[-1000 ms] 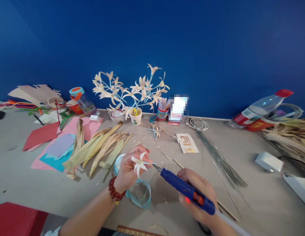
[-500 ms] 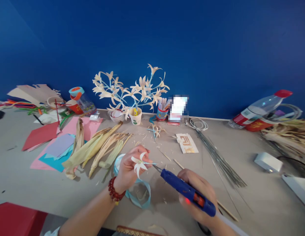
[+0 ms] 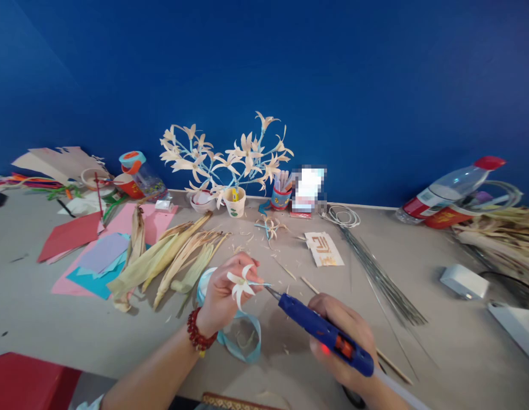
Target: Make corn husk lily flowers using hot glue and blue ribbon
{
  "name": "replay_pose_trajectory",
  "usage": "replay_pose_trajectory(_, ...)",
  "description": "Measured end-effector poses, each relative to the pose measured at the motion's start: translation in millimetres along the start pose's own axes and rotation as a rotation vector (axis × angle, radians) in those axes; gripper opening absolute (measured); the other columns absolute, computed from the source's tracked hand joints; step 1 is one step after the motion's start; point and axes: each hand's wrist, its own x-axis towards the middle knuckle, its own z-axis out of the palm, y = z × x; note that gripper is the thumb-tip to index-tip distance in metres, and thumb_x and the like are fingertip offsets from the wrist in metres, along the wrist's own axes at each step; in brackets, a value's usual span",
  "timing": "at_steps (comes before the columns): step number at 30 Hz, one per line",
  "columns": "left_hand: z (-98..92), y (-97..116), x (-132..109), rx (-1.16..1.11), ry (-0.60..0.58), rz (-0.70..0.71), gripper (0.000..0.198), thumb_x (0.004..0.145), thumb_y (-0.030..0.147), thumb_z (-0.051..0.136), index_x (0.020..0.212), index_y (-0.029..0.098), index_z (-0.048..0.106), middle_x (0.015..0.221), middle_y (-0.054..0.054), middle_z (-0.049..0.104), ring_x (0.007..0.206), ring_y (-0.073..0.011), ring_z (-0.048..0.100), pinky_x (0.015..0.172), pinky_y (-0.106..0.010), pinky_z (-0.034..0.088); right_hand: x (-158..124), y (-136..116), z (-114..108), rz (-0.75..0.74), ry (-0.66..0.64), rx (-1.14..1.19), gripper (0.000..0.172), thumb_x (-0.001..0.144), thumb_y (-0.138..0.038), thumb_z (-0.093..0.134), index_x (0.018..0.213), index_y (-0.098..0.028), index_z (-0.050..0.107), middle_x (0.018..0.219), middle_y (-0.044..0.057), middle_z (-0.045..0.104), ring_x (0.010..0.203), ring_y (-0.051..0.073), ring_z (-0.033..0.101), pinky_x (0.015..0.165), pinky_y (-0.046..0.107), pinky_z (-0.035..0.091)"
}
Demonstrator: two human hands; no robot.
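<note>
Between the fingers of my left hand is a small white craft flower, its blue-wrapped stem pointing right. My right hand grips a blue glue gun with a red light glowing on it. The gun's metal nozzle is at the stem's end; whether they touch I cannot tell. Below and behind my left hand lies a roll of light blue tape, a loop of it loose on the table. Several pale flowers on blue stems stand in a white cup at the back.
Dried corn husks and coloured paper lie on the left. A bundle of wires runs down the right, near a white adapter. A bottle leans at the back right. Small scraps litter the middle.
</note>
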Motion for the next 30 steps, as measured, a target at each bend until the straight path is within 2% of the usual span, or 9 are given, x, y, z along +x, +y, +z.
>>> replay_pose_trajectory(6, 0.2, 0.3, -0.5, -0.032, 0.017, -0.036, 0.006, 0.081, 0.016, 0.069, 0.079, 0.021, 0.071, 0.079, -0.002, 0.058, 0.082, -0.0181, 0.058, 0.09, -0.045, 0.051, -1.7, 1.8, -0.8, -0.005, -0.007, -0.013, 0.01, 0.082, -0.028, 0.051, 0.082, -0.024, 0.042, 0.071, 0.001, 0.051, 0.061, 0.017, 0.051, 0.054, 0.028, 0.042)
replay_pose_trajectory(12, 0.3, -0.8, -0.6, -0.065, 0.009, -0.01, 0.01, 0.079, 0.013, 0.069, 0.083, 0.022, 0.072, 0.079, -0.001, 0.057, 0.08, -0.0173, 0.057, 0.09, -0.046, 0.051, -1.7, 1.3, -0.3, 0.013, 0.003, 0.006, 0.011, 0.081, -0.028, 0.051, 0.081, -0.024, 0.04, 0.071, 0.001, 0.051, 0.061, 0.017, 0.051, 0.055, 0.028, 0.04)
replay_pose_trajectory(20, 0.3, -4.7, -4.2, -0.106, 0.049, -0.053, 0.012, 0.078, 0.014, 0.072, 0.084, 0.024, 0.073, 0.081, -0.002, 0.058, 0.087, -0.02, 0.059, 0.09, -0.046, 0.05, -1.8, 3.0, 0.8, 0.009, 0.012, 0.015, 0.009, 0.082, -0.027, 0.05, 0.082, -0.024, 0.041, 0.07, 0.001, 0.049, 0.06, 0.017, 0.05, 0.054, 0.028, 0.039)
replay_pose_trajectory(30, 0.2, -5.9, -5.9, -0.157, 0.095, -0.106, 0.01, 0.078, 0.015, 0.071, 0.082, 0.025, 0.073, 0.081, -0.001, 0.058, 0.087, -0.0194, 0.057, 0.092, -0.044, 0.048, -4.0, 4.9, 1.4, 0.018, 0.007, -0.001, 0.011, 0.082, -0.027, 0.05, 0.082, -0.023, 0.041, 0.071, 0.001, 0.05, 0.061, 0.017, 0.05, 0.055, 0.028, 0.04)
